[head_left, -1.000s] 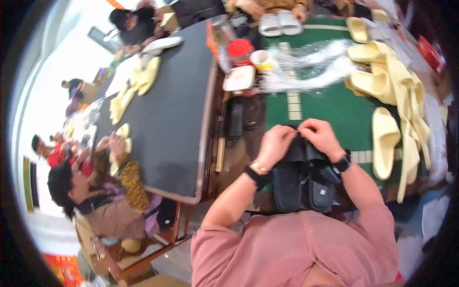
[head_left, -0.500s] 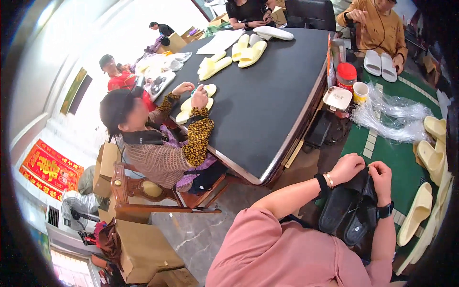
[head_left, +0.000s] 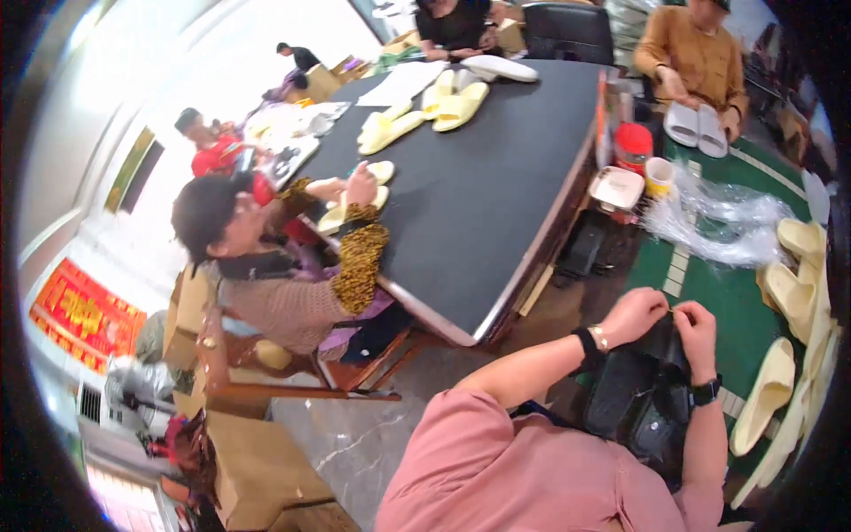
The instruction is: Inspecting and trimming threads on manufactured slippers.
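Both hands are up over a black bag [head_left: 640, 410] that sits low in front of the person, at the lower right. The left hand [head_left: 632, 316] is curled at the bag's top edge, fingertips pinched together on something too small to make out. The right hand [head_left: 697, 324] meets it just beside, fingers pinched too, the 2 hands almost touching over the bag's opening. A dark band sits on the left wrist, a black watch on the right.

Under the bag lies a green mat [head_left: 709, 293], with pale yellow slippers [head_left: 769, 395] strung along its right edge and a heap of clear plastic wrap [head_left: 720, 222] further back. Near the wrap stand a red jar [head_left: 633, 146], a cup [head_left: 659, 176] and a white tray [head_left: 616, 188].

To the left runs a long dark bench [head_left: 479, 177] with yellow slippers [head_left: 456, 102] at its far end. A seated person [head_left: 266, 257] in a patterned sleeve leans on its near side, a hand on another slipper. Across the far corner, a person in an orange top [head_left: 696, 58] handles 2 white slippers [head_left: 696, 124].
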Available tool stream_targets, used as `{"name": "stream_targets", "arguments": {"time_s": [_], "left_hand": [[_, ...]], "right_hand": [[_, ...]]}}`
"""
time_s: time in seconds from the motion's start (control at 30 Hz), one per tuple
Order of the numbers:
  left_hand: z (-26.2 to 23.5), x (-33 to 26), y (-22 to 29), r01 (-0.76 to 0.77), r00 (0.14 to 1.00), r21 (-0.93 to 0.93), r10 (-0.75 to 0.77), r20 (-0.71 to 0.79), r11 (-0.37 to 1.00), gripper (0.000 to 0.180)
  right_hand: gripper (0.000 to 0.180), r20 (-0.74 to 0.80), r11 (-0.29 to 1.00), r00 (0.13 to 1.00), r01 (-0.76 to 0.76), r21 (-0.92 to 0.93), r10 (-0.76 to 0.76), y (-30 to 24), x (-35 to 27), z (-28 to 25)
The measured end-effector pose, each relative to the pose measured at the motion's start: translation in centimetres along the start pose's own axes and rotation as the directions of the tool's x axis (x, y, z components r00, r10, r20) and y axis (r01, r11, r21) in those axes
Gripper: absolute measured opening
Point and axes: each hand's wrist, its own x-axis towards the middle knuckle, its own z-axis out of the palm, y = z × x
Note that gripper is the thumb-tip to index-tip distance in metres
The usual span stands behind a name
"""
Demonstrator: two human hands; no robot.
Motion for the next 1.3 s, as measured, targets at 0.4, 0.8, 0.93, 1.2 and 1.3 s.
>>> {"name": "stream_targets", "arguments": {"time_s": [0.4, 0.8, 0.93, 1.2, 1.3], "left_hand": [[0.4, 0.2, 2.6, 0.314, 0.947, -0.117, -0.302, 0.109, 0.942, 0.015], [2.1, -1.4, 1.6, 0.286, 0.953, -0.203, -0.3, -0.039, 0.937, 0.018], [2.1, -0.7, 1.7, 0.271, 0.96, -0.256, -0.281, 0.0, 0.928, 0.019], [3.3, -0.8, 0.5, 0.165, 0.973, -0.226, -0.196, -0.12, 0.96, 0.016], [3.1, -0.7, 0.7, 0.176, 0.966, -0.253, -0.217, -0.144, 0.951, 0.014]], "right_hand": [[0.017, -0.035, 0.999, 0.999, -0.003, 0.034, 0.004, -0.1, -0.8, -0.5], [0.018, -0.048, 0.996, 0.996, 0.074, -0.044, -0.076, 0.2, -0.8, -0.2], [0.013, -0.05, 0.999, 0.999, -0.008, -0.041, 0.006, 0.1, -0.3, 0.1], [0.009, -0.022, 0.999, 1.0, -0.012, 0.045, 0.013, 2.3, -0.2, -0.3], [0.009, -0.039, 0.986, 0.997, -0.062, 0.158, 0.069, 2.2, -0.2, -0.2]]}}
